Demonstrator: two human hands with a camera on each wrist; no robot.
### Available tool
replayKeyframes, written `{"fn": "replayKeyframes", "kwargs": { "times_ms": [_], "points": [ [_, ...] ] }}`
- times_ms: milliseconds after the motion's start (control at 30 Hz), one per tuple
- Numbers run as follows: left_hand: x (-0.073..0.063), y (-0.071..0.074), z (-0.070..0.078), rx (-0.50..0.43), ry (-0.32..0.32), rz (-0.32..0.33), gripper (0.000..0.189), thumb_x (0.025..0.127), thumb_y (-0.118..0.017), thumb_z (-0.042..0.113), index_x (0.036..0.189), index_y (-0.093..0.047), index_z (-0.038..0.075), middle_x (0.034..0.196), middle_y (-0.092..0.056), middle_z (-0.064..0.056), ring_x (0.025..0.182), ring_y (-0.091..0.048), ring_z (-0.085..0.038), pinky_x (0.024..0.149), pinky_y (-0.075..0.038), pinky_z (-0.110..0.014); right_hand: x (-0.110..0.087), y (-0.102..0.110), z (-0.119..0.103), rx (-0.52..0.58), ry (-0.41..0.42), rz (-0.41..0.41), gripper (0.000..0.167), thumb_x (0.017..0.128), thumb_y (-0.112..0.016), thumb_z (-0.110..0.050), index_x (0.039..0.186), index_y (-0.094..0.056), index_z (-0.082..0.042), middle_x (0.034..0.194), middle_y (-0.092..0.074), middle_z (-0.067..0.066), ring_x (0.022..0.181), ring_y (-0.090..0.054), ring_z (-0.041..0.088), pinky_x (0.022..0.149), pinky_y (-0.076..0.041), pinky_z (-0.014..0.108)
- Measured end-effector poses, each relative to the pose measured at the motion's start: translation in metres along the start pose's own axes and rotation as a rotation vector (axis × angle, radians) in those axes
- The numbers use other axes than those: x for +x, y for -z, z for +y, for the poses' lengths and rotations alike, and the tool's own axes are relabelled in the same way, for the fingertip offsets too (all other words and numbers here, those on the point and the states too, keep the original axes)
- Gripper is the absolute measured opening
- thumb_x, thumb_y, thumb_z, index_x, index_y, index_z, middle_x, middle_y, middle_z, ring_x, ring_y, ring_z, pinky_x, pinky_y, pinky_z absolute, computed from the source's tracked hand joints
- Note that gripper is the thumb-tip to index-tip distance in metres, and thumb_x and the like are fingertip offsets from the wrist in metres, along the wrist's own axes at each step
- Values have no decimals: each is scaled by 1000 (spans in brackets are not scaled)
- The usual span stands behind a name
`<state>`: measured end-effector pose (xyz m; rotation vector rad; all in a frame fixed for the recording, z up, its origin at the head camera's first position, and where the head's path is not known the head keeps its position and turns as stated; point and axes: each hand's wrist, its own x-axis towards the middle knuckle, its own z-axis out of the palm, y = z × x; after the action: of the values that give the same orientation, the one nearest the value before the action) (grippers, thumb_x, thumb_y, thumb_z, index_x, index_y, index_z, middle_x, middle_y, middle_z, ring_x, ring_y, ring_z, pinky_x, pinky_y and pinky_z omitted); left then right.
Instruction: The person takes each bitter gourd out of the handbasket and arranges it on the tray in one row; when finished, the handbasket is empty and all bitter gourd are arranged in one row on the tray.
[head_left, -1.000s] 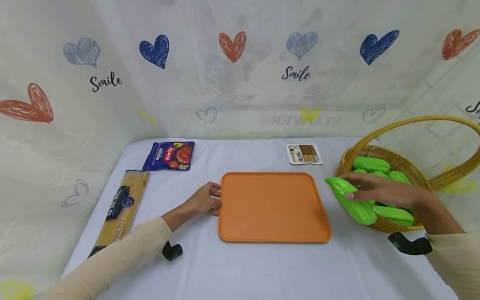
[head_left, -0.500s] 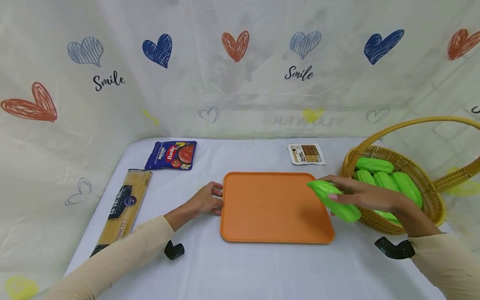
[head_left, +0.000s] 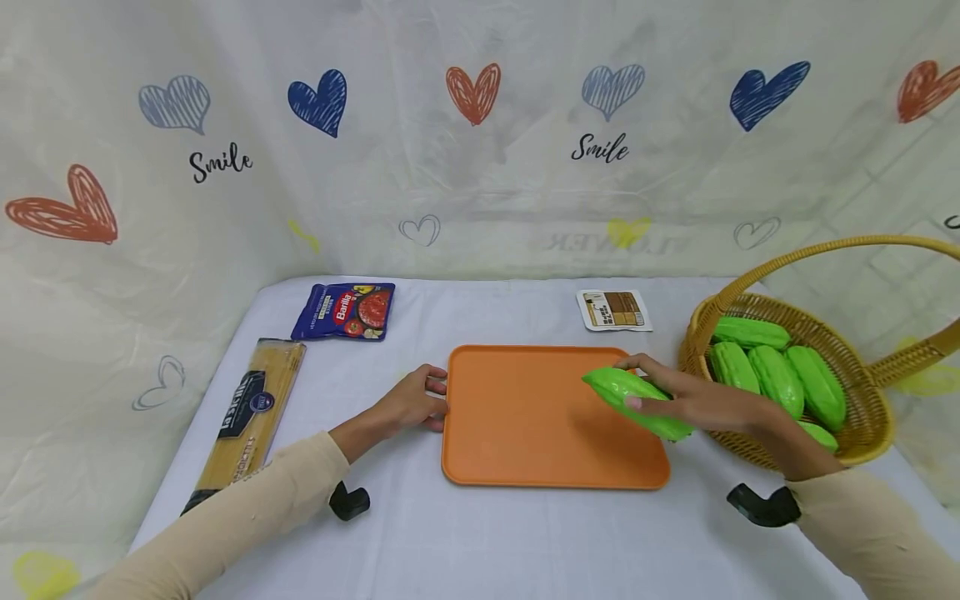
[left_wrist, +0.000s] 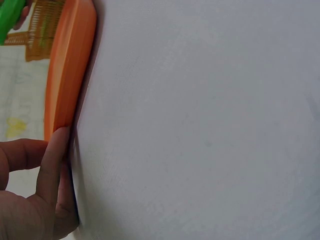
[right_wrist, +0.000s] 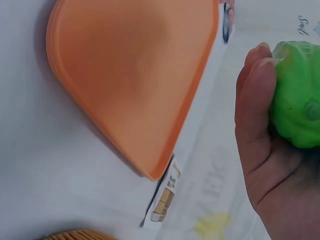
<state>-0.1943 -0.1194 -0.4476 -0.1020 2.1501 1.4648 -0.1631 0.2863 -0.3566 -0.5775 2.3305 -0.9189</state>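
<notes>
Nearest, the cream sleeves (head_left: 240,521) are brought in from about 7 and 4 o'clock, as reckoned from the tray's centre with 12 pointing away. At 9 o'clock the orange tray (head_left: 517,417) is touched along its edge by the loosely bent fingers of the left hand (head_left: 412,402); light contact seems enough there, since a firm push could slide the tray over the white cloth (head_left: 420,542). Toward 3 o'clock, above the tray and clear of its surface, a ridged green gourd (head_left: 618,390) is gripped between the thumb and fingers of the right hand (head_left: 697,406), its pointed tip aimed at 10 o'clock. Clear film appears to be wrapped round it, so an even squeeze is advisable lest it slip; any lowering is best done slowly, inside the rim and nearly level. The spaghetti pack (head_left: 247,417) is left well apart at 9 o'clock. At 3 o'clock the wicker basket (head_left: 883,417), in which more gourds (head_left: 776,382) are held, is to be avoided by the right forearm. Farther off, the Barilla pouch (head_left: 345,312) is placed at 10 o'clock and a flat brown-printed packet (head_left: 615,310) at 1, before the heart-printed backdrop (head_left: 517,183).
</notes>
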Motion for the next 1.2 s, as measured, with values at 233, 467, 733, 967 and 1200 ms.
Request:
{"fn": "replayKeyframes", "kwargs": {
  "times_ms": [233, 467, 733, 967, 1200],
  "points": [
    [0, 0, -2, -7, -8, 2, 62, 86, -68, -3, 142, -44, 6, 126, -54, -14, 90, -67, -22, 69, -65, -31, 10, -7, 1, 28, 22, -54, 45, 99, -62, -31, 131, -36, -17, 127, -49, 17, 112, -51, 31, 84, -49, 39],
    [3, 0, -3, -11, 3, 3, 61, 86, -68, -2, 142, -44, 7, 125, -54, -14, 92, -66, -23, 70, -65, -32, 22, -12, 10, 65, 193, 33, 36, 94, -70, -21, 128, -57, -18, 110, -59, 9, 89, -60, 18, 70, -56, 28],
    [2, -2, -2, -21, -5, 4, 61, 85, -67, -4, 141, -44, 5, 125, -54, -15, 92, -67, -23, 70, -65, -32, 31, -17, 7, 100, 190, 46, 37, 106, -49, -21, 140, -52, -5, 113, -56, 16, 83, -65, 35, 68, -63, 36],
    [2, -3, -3, -20, -13, -3, 60, 86, -66, -4, 141, -44, 5, 125, -54, -15, 89, -67, -21, 69, -65, -32, 38, -24, 6, 217, 132, 34, 40, 104, -53, -22, 134, -40, 1, 119, -53, 23, 88, -62, 40, 69, -63, 38],
    [2, -2, -4, -23, -20, 8, 62, 86, -66, -4, 142, -44, 4, 127, -53, -15, 88, -67, -22, 69, -65, -32, 48, -28, 7, 249, 215, 95, 38, 99, -63, -14, 130, -48, 1, 109, -54, 18, 78, -61, 43, 64, -62, 37]
  ]
}}
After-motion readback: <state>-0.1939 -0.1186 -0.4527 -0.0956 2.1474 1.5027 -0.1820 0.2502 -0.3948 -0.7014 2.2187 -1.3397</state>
